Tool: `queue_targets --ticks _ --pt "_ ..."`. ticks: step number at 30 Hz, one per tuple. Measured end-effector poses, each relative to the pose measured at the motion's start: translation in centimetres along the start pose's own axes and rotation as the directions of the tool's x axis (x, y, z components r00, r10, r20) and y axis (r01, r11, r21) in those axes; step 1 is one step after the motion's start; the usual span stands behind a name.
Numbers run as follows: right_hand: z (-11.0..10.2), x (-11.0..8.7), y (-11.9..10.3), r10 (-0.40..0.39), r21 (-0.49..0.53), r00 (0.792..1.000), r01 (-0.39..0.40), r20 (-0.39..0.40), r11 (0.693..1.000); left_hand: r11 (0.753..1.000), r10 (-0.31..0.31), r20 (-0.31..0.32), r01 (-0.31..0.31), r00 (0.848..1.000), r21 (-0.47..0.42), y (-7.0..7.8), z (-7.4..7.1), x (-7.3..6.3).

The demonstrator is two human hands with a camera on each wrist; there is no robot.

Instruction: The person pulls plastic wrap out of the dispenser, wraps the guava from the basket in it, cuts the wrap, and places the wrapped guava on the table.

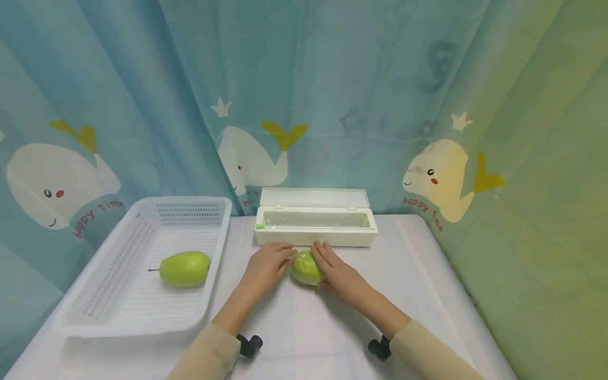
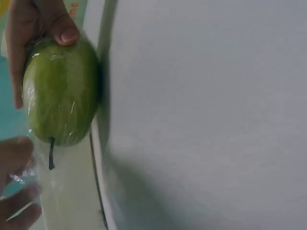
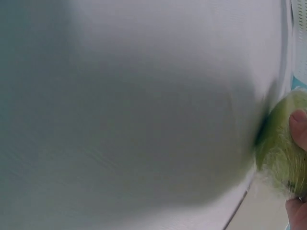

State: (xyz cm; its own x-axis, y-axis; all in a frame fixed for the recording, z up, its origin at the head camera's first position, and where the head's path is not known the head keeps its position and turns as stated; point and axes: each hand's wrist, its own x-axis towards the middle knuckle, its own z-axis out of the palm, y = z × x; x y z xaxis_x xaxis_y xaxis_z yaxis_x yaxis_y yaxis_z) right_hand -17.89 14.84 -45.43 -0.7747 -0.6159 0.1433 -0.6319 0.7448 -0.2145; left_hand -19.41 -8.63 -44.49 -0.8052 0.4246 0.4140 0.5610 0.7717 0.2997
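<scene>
A green pear (image 1: 306, 269) covered in clear plastic wrap (image 2: 73, 108) rests on the table. My right hand (image 1: 344, 277) holds its right end, fingers laid over the top and thumb on the near side. From the left, my left hand (image 1: 268, 266) reaches the other end. In the left wrist view, the fingers (image 2: 21, 206) of that hand stand around loose film by the stem (image 2: 51, 155), thumb and fingertips apart. Crinkled film shows around the pear (image 3: 276, 139) in the right wrist view. Directly behind the pear is a white wrap dispenser box (image 1: 315, 237) with its lid raised.
At the left stands a white perforated basket (image 1: 219, 264), with another green pear (image 1: 185, 268) lying in it. A small green slider (image 1: 259, 226) sits at the left of the dispenser. Behind the white table (image 1: 304, 338) hangs a blue-green curtain (image 1: 342, 95) printed with whales.
</scene>
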Motion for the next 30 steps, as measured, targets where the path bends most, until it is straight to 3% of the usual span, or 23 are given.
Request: queue_targets --ticks 4,8,15,20,26,30 --pt "0.3 -0.1 -0.4 0.024 -0.035 0.999 -0.025 -0.037 0.999 0.998 0.057 -0.155 -0.051 0.986 0.043 0.3 0.1 -0.3" --pt "0.4 -0.1 -1.0 0.056 -0.047 0.995 -0.060 -0.079 0.997 0.995 0.094 -0.207 -0.083 0.974 0.061 1.1 0.3 -0.5" --pt "0.4 -0.2 -1.8 0.110 -0.056 0.983 -0.120 -0.150 0.991 0.987 0.128 -0.189 -0.107 0.973 0.117 3.3 1.2 -1.7" --pt "0.6 -0.3 -1.8 0.143 -0.071 0.976 -0.156 -0.164 0.985 0.992 0.083 -0.190 -0.062 0.978 0.114 4.6 1.9 -2.4" --pt "1.0 -0.5 -1.5 0.123 -0.089 0.971 -0.144 -0.206 0.986 1.000 0.022 -0.158 -0.022 0.987 0.002 5.3 2.5 -2.7" --pt "1.1 -0.5 -1.4 0.156 -0.073 0.966 -0.174 -0.206 0.982 0.987 -0.040 -0.125 0.020 0.991 -0.157 5.4 2.8 -2.9"
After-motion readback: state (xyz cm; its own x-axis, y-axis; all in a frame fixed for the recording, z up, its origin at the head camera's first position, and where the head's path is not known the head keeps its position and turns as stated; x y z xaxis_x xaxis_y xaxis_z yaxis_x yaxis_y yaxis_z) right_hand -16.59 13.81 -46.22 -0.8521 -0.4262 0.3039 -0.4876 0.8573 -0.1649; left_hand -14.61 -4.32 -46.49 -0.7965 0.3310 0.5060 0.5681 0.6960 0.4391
